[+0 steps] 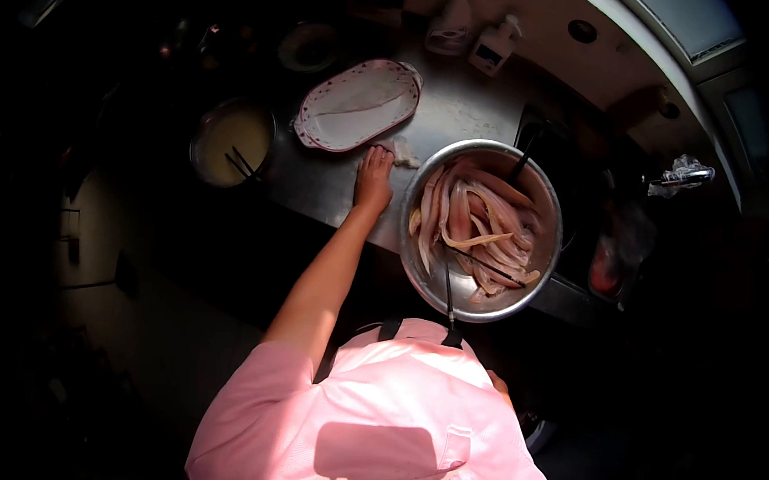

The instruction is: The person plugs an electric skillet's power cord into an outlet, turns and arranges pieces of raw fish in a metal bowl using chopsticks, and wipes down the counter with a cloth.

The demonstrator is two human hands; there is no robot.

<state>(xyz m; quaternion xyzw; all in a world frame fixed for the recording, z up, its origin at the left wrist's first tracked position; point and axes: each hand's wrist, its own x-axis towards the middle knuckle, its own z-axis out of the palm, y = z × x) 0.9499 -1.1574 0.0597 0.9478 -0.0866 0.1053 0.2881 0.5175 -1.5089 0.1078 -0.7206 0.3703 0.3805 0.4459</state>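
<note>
My left hand [373, 177] rests palm down on the metal counter [316, 184], its fingers extended beside the near edge of a white oval dish [360, 105] with a red-patterned rim. A small crumpled whitish piece [405, 154] lies just right of the fingertips; whether they touch it is unclear. Right of this hand stands a large metal bowl [410, 242] of long pinkish, fish-like strips [474, 211]. Dark chopsticks [496, 270] lie in the bowl. Only a bit of my right arm shows beside the pink shirt; my right hand is out of sight.
At left, a bowl [229, 140] of pale yellow contents holds dark chopsticks. A spray bottle [451, 17] and a pump bottle [496, 47] stand at the back. Crumpled clear plastic [685, 175] is at right. Deep shadow hides the surroundings.
</note>
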